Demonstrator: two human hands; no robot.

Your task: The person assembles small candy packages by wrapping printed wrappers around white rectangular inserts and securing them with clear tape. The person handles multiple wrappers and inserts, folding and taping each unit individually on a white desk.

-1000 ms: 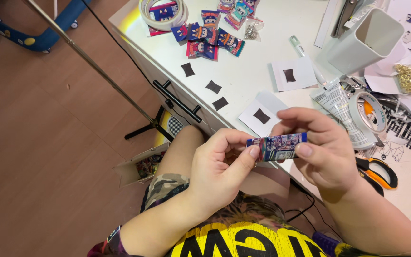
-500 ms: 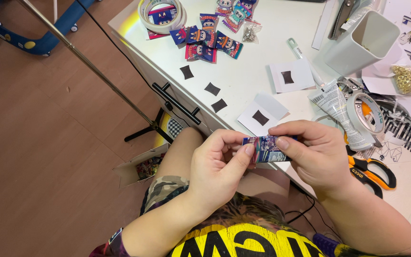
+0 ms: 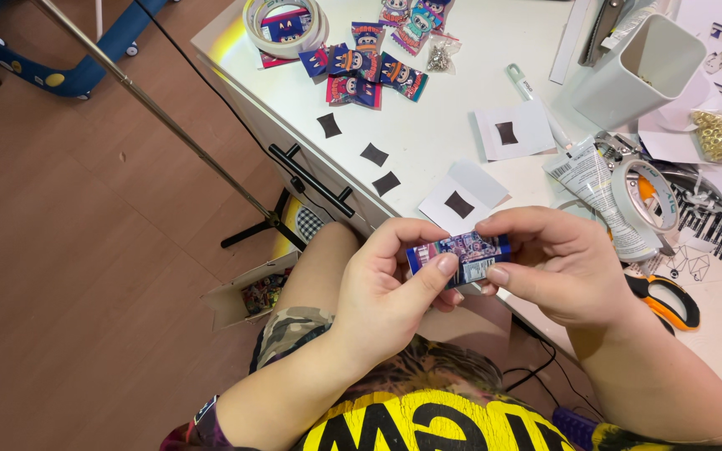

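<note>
Hands meet at the lower middle of the frame, over the near edge of the white table [image 3: 453, 142]. The left hand [image 3: 386, 288] and the right hand [image 3: 566, 267] together pinch a small blue printed packet [image 3: 460, 255], held level between them; the left thumb lies along its lower edge and the right fingers curl over its right end, so both hands are closed narrowly on it. Just above the packet lies a white paper piece [image 3: 461, 194] carrying a dark square patch. More colourful packets [image 3: 369, 71] lie in a cluster at the upper middle, beside a roll of tape [image 3: 286, 21]. At the right sit a second tape roll [image 3: 643, 196], orange-handled scissors [image 3: 666, 301] and a white square cup [image 3: 641, 67].
</note>
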